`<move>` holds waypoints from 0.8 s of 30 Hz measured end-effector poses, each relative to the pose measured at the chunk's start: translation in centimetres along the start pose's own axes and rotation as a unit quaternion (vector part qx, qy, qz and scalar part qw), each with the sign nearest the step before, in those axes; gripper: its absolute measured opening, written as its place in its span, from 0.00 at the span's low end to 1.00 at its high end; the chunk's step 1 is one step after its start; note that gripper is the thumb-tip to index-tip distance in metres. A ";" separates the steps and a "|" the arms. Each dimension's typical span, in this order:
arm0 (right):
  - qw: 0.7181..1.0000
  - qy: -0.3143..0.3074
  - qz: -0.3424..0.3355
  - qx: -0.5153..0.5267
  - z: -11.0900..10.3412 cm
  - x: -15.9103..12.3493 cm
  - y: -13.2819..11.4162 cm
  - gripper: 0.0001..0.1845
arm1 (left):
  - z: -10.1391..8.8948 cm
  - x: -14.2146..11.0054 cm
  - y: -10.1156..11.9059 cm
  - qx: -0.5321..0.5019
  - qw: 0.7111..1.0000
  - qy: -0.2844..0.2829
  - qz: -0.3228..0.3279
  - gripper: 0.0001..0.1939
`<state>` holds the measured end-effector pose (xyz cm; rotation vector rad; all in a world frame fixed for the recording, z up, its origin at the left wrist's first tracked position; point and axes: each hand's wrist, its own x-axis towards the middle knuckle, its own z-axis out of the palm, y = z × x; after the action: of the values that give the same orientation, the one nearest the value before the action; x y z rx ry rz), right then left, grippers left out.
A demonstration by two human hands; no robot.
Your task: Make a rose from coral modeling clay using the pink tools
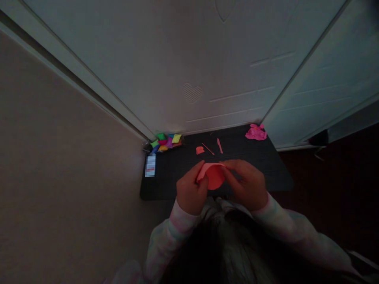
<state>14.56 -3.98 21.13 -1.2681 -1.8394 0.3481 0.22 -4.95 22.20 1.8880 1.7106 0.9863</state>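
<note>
Both my hands hold up a thin, round sheet of coral-orange modelling clay point(214, 178) above the black mat point(251, 149). My left hand point(192, 190) pinches its left side, where the upper edge looks folded or curled over. My right hand point(245, 184) grips the right edge with its fingers. Part of the sheet is hidden behind my fingers. Just beyond my hands lie a small orange clay scrap point(199, 150), a thin orange stick point(208, 149) and a pinkish-orange plastic knife point(219, 146).
Several small bright clay packets point(166, 142) sit at the mat's far left corner, near a blurred white label point(150, 165). A crumpled pink clay lump point(256, 132) lies at the far right. A white door point(189, 71) rises behind the mat, with a beige wall point(59, 138) to the left.
</note>
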 end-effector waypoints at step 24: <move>0.998 0.020 0.040 0.039 0.4 0.1 -0.5 0.06 | -0.5 -0.3 -0.5 0.083 0.990 -0.101 -0.054 0.10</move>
<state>13.94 -4.05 21.31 -1.2892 -1.7287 0.4314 -0.48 -5.23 22.15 1.9012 1.7979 0.6059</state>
